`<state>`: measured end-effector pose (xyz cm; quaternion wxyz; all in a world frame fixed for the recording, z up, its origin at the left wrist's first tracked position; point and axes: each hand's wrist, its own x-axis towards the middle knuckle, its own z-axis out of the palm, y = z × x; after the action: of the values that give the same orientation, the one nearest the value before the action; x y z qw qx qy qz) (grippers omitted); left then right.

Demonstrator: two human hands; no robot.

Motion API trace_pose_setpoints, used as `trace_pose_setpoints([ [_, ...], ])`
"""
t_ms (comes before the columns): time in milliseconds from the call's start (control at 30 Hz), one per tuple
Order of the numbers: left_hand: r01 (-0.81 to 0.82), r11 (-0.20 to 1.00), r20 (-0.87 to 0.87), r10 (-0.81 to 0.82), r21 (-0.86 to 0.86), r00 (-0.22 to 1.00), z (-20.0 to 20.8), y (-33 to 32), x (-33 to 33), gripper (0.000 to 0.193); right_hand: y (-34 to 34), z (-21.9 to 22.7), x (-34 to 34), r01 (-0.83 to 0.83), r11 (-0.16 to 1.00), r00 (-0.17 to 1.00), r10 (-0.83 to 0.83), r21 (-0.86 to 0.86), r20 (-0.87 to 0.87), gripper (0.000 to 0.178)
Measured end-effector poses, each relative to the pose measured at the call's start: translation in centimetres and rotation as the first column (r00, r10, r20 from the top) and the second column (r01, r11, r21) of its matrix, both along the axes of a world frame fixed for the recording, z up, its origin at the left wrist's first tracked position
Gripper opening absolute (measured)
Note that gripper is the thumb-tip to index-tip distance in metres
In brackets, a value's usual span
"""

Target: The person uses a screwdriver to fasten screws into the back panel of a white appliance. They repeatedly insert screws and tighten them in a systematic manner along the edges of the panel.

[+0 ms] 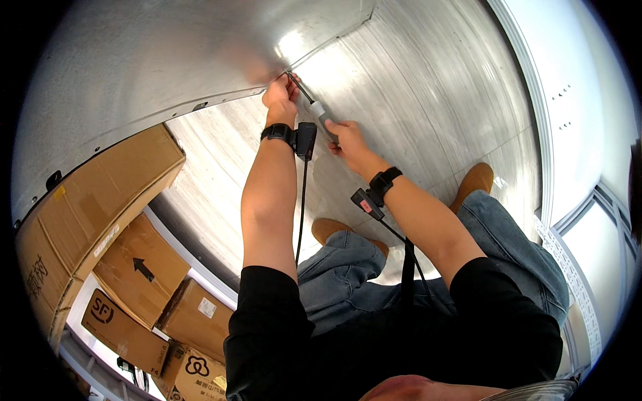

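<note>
the grey handle of a screwdriver (318, 111) is gripped by the curled fingers of the right hand (346, 142), and its thin dark shaft is pointed up and to the left, with the tip held at the edge of a metal panel (154, 63) over the pale floor (428, 87). the left hand (282, 91) is held at that same edge, just beside the tip, its fingers bent, though whether anything is pinched between them cannot be told. at the lower left, cardboard boxes (142, 269) are seen stacked beside the panel.
</note>
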<state>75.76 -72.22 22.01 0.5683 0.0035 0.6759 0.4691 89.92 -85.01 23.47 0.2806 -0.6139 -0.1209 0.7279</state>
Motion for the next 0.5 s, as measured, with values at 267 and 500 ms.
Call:
trace_pose_setpoints([
  [267,-0.014,1.0,-0.028,0.014,0.027,0.999,0.7,-0.4,0.7,0.014,-0.2,0.7,0.1,0.009,1.0,1.0,-0.009,-0.006,-0.014,0.041],
  [500,0.006,1.0,-0.025,-0.005,0.02,1.0,1.0,-0.6,1.0,0.015,-0.6,1.4,0.0,0.029,0.999,0.999,-0.029,-0.019,-0.038,0.038],
])
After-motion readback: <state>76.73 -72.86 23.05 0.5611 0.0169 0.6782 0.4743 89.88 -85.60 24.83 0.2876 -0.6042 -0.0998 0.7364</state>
